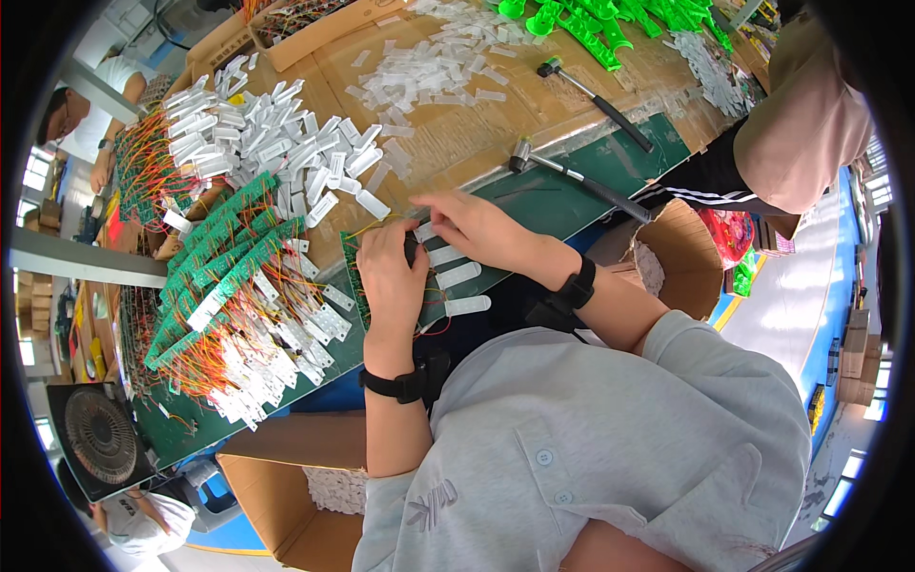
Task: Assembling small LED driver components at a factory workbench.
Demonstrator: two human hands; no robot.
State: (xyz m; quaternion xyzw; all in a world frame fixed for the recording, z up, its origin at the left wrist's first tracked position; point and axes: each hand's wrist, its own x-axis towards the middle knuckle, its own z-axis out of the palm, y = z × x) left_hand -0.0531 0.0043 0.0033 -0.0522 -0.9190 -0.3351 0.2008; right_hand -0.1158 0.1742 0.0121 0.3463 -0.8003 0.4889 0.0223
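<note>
Head view, with the clock face centred between the two hands: can see just there a small white flat plastic strip with rounded end [425, 232], partly covered by fingers. Seems to lie with long axis from about 8 to 2 o'clock, between both hands. Can find the bare right hand [477, 229] nearer, at 2 to 3 o'clock, with fingers reaching across the strip toward 10. Can find the bare left hand [389, 267] at 8 o'clock, with bent fingers, and with thumb beside a small black object [411, 250]. Cannot say, for either hand, whether pinching or only touching; too much hidden by the fingers.

At 5 o'clock, can count three more white strips [459, 275] in a row, roughly parallel, apart from one another. At 8, just beside the left hand, can notice a narrow green circuit board [352, 276].

Farther out, can see stacked green circuit boards with red and yellow wires [224, 253] at 9, a heap of white plastic covers [324, 153] at 10, loose translucent strips [419, 76] at 12, and two dark-handled hammers [610, 198] at 2.
</note>
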